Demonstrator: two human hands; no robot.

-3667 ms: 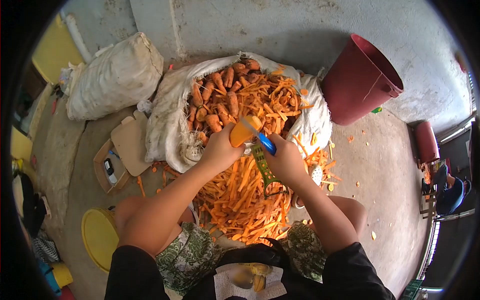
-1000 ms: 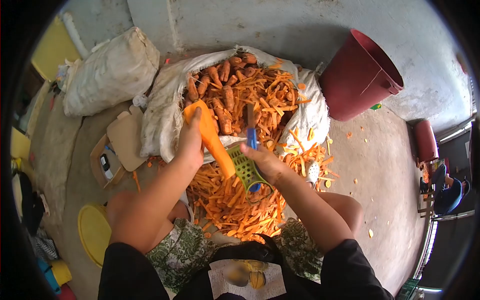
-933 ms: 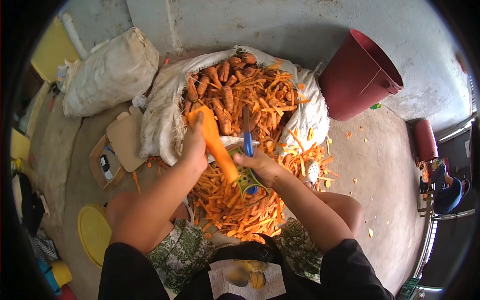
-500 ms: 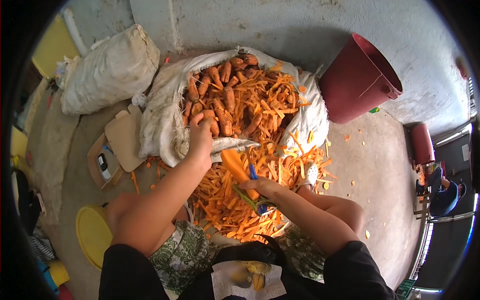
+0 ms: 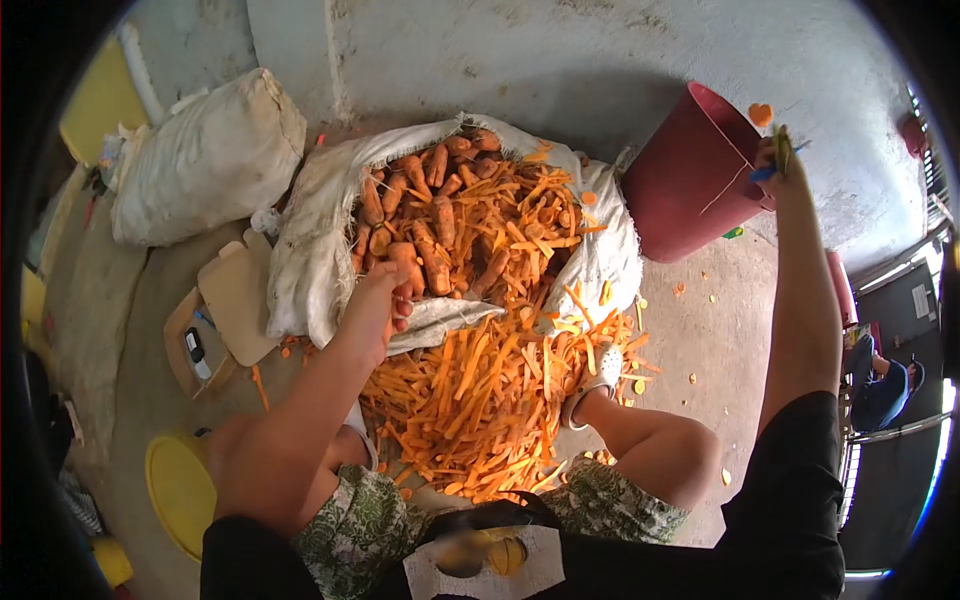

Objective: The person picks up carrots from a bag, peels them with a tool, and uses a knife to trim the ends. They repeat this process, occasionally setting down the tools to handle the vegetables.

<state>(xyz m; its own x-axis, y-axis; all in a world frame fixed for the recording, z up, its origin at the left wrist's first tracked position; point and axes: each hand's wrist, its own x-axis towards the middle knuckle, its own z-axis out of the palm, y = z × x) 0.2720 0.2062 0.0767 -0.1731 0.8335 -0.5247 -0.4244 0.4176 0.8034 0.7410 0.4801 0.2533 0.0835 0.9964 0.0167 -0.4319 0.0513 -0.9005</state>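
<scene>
My left hand (image 5: 384, 300) is at the front edge of the open white sack (image 5: 310, 235), beside the unpeeled carrots (image 5: 435, 262). Its fingers are loosely bent and apart, with nothing visible between them. Far to the right, my right hand (image 5: 787, 170) is raised at the rim of the red bucket (image 5: 675, 175), closed on a blue peeler (image 5: 763, 174); something greenish shows at its fingers. An orange carrot piece (image 5: 760, 114) is just above that hand, apparently not touching it. Orange peelings (image 5: 470, 400) are heaped between my feet and over the sack's contents.
A full white sack (image 5: 215, 160) leans at the back left, near an open cardboard box (image 5: 183, 345) with a small black device. A yellow container (image 5: 180, 495) stands at lower left. Behind the bucket is a grey wall (image 5: 560, 60). Another person (image 5: 880, 390) sits at the far right.
My right hand has moved from over the peelings up and right to the bucket, with the peeler. The peeled carrot is out of its grip. My left hand's fingers have bent and lowered slightly.
</scene>
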